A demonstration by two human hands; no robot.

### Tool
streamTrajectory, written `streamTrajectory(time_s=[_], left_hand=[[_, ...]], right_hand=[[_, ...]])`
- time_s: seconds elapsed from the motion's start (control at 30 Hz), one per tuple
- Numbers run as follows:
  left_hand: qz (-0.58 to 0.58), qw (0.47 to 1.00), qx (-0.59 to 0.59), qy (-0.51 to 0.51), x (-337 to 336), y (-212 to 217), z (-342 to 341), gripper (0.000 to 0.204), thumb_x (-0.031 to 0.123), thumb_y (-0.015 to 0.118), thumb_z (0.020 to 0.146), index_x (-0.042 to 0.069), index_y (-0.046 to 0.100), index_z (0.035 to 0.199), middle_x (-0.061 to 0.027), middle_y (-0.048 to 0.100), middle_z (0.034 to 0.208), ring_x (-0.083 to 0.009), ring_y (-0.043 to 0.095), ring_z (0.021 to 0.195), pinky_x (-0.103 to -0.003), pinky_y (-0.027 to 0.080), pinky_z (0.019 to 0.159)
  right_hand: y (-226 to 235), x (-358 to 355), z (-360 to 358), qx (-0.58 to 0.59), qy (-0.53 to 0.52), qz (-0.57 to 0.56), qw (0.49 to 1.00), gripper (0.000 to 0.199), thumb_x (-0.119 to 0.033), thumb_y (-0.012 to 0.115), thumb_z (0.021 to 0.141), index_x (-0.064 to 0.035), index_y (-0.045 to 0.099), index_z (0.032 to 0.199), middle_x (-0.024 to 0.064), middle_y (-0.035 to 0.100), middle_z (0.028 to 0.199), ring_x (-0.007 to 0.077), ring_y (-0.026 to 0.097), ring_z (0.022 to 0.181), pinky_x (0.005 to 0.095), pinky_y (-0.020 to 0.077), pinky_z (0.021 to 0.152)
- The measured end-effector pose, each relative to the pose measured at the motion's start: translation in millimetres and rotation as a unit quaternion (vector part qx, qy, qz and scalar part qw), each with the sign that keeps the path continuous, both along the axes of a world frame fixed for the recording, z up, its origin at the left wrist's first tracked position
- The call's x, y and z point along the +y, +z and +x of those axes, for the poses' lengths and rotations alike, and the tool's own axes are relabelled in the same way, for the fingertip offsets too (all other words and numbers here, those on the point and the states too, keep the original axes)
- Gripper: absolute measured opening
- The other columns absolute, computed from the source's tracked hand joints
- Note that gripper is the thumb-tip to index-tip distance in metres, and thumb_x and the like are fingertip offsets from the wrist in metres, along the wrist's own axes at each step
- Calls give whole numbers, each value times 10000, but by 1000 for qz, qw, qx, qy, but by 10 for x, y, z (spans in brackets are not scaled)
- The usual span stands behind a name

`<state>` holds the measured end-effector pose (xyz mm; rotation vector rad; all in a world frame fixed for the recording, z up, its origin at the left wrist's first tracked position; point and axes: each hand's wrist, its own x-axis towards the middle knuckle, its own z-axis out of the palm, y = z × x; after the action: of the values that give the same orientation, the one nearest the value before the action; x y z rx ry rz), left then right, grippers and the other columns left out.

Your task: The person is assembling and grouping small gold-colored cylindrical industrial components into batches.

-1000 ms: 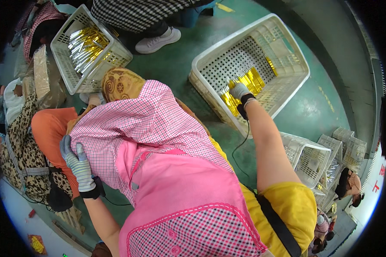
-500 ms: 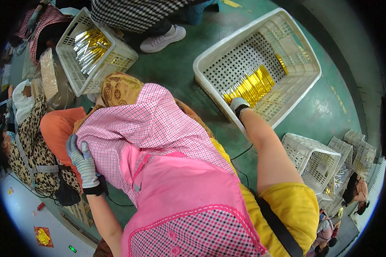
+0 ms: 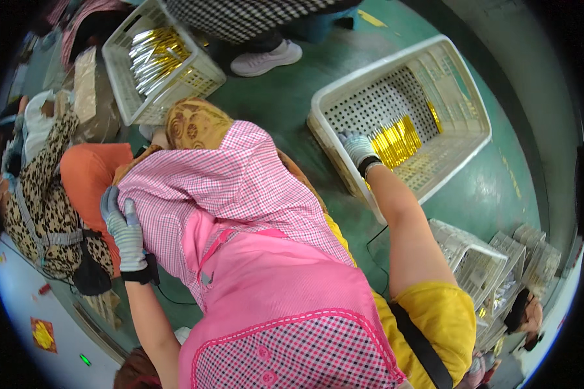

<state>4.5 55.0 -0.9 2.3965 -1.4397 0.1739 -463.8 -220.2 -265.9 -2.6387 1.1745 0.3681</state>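
My right hand [image 3: 358, 149], in a striped glove with a black wrist band, reaches into a large white plastic crate [image 3: 401, 55]. It is at the left end of a row of slim gold foil-wrapped sticks [image 3: 399, 141] with silvery tips. Its fingers point down and blur, so whether they grip a stick cannot be made out. My left hand [image 3: 124, 236], gloved the same way, lies against the pink checked cloth [image 3: 227, 172] over my lap. Its fingers are stretched out and it holds nothing.
A second white crate [image 3: 204, 81], full of gold and silver sticks [image 3: 159, 58], stands at the far left beside a person's shoe [image 3: 266, 59]. More crates [image 3: 467, 249] are stacked at the right. A person in leopard print [image 3: 36, 207] sits at the left.
My right hand has moved from the near end of the gold sticks to their left side, deeper in the crate. The whole view has shifted slightly. My left hand stays on the cloth.
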Motion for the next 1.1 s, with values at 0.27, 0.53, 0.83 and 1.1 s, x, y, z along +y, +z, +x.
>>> streamTrajectory(time_s=[0.27, 0.53, 0.83, 1.1], left_hand=[[-36, 999, -24, -26, -284, -80, -67, 430, 215, 609, 854, -1, 534, 1218, -200, 521, 1249, -411, 451, 1183, -488, 337, 1043], [14, 1000, -26, -11, -406, -31, 186, 451, 275, 629, 826, 47, 544, 1206, -177, 518, 1265, -408, 423, 1223, -487, 333, 1053], [0, 999, 48, 18, -367, -20, 160, 474, 262, 655, 801, 64, 539, 1216, -152, 507, 1288, -386, 416, 1253, -470, 331, 1071], [-264, 861, 400, 170, 45, 199, 432, 493, 361, 503, 979, -35, 518, 1271, -129, 564, 1241, -217, 529, 1133, -319, 393, 994]], right_hand=[[-1219, 165, -887, -149, -284, 281, 905, 306, -202, 437, 904, -56, 678, 1026, 201, 660, 1073, 345, 625, 1030, 444, 503, 847], [-1348, -46, -940, -219, -408, 411, 785, 240, -150, 520, 924, -26, 633, 1096, 145, 671, 987, 296, 625, 909, 373, 507, 835], [-453, -324, -709, -272, -379, 424, 776, 242, -161, 540, 933, -18, 636, 1102, 118, 676, 990, 245, 616, 897, 350, 500, 829], [1166, 62, -245, -379, -331, 394, 769, 474, -389, 477, 990, -13, 543, 1272, 46, 628, 1118, 148, 557, 976, 300, 462, 866]])
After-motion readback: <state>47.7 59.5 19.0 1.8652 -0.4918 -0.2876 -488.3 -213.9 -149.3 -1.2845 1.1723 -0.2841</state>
